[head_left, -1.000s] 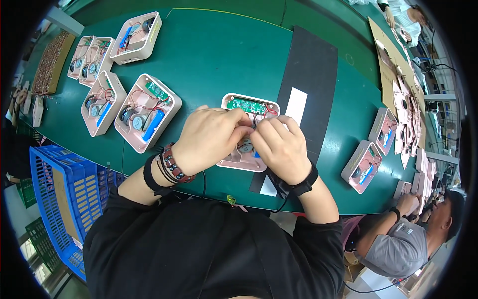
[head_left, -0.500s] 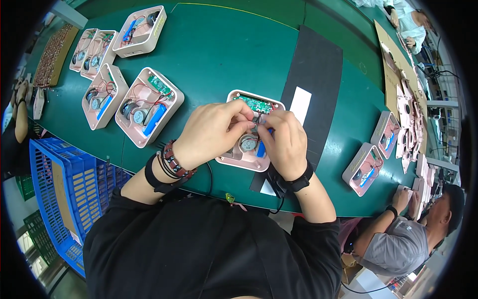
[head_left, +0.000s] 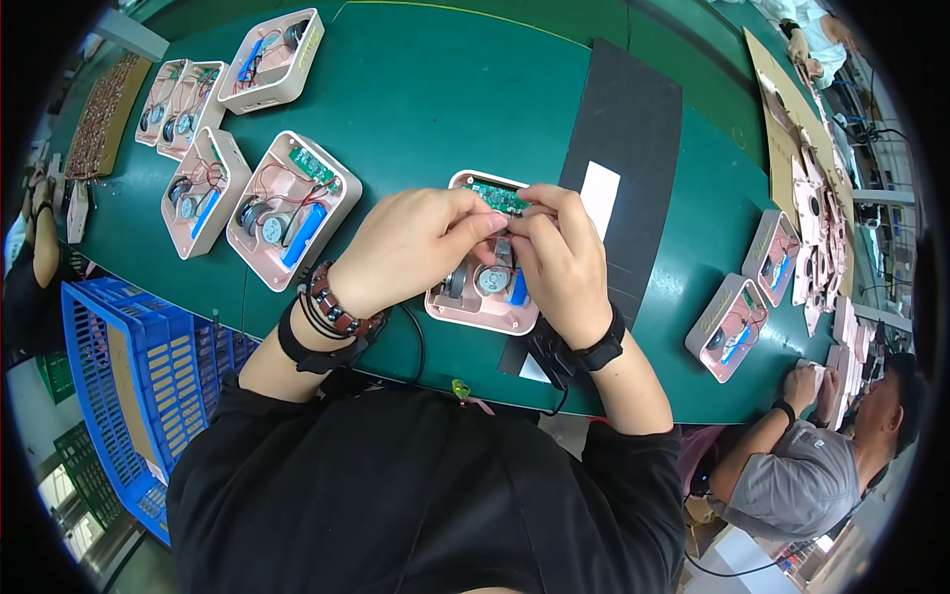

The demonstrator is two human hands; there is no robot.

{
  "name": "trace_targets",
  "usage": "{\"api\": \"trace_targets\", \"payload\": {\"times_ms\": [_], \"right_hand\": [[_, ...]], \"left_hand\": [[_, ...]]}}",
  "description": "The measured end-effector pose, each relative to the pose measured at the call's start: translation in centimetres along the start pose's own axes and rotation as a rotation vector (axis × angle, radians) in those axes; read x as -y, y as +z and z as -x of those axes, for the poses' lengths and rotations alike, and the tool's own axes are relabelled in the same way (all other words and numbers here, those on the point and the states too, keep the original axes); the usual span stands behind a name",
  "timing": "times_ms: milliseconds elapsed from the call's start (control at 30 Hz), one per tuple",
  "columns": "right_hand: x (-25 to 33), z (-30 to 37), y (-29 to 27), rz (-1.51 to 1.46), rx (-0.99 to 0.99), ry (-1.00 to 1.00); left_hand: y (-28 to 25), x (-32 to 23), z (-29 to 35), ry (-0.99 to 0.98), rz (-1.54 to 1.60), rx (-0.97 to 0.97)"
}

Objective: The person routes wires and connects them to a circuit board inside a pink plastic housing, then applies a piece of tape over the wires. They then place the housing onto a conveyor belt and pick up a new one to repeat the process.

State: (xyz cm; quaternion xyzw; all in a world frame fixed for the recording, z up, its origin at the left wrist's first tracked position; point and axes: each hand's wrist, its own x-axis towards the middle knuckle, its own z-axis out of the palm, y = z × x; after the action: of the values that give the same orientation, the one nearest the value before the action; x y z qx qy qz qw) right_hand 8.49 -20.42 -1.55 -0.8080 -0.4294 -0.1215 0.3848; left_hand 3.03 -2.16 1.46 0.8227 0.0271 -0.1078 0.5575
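A pale pink plastic housing [head_left: 485,320] lies open side up in front of me, beneath both hands. It holds a green circuit board [head_left: 497,196] at the far end, a round silver motor [head_left: 493,280] and a blue battery [head_left: 520,289]. My left hand [head_left: 416,238] pinches thumb and forefinger together just below the board. Against its fingertips, my right hand [head_left: 559,252] closes in a pinch too. Thin wires run close by the fingertips, but what lies between them is too small and covered to tell.
Several similar filled housings [head_left: 294,210] stand at the left; two more housings [head_left: 727,329] are at the right. A black mat [head_left: 628,129] with a white strip [head_left: 600,193] crosses the green table [head_left: 445,89]. A blue crate [head_left: 129,396] stands lower left. A co-worker [head_left: 792,475] sits at right.
My right hand's fingers have shifted slightly up and left, closer to my left fingertips. More of the motor shows now. The view has moved slightly; the housings stay in place.
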Motion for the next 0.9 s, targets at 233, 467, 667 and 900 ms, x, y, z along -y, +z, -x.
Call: {"api": "trace_targets", "payload": {"times_ms": [233,467,667,900], "right_hand": [[0.2,-0.3,-0.3,0.167,-0.036,-0.072],[0.0,-0.2,0.0,0.135,-0.035,-0.066],[0.0,-0.2,-0.2,0.150,0.016,-0.121],[-0.3,0.1,-0.5,0.058,-0.014,-0.264]], "left_hand": [[0.5,-0.4,0.0,0.022,-0.125,-0.062],[1.6,-0.2,0.2,0.071,-0.161,-0.186],[1.9,0.6,0.1,0.109,-0.080,-0.228],[1.2,0.6,0.2,0.065,0.044,-0.171]]}}
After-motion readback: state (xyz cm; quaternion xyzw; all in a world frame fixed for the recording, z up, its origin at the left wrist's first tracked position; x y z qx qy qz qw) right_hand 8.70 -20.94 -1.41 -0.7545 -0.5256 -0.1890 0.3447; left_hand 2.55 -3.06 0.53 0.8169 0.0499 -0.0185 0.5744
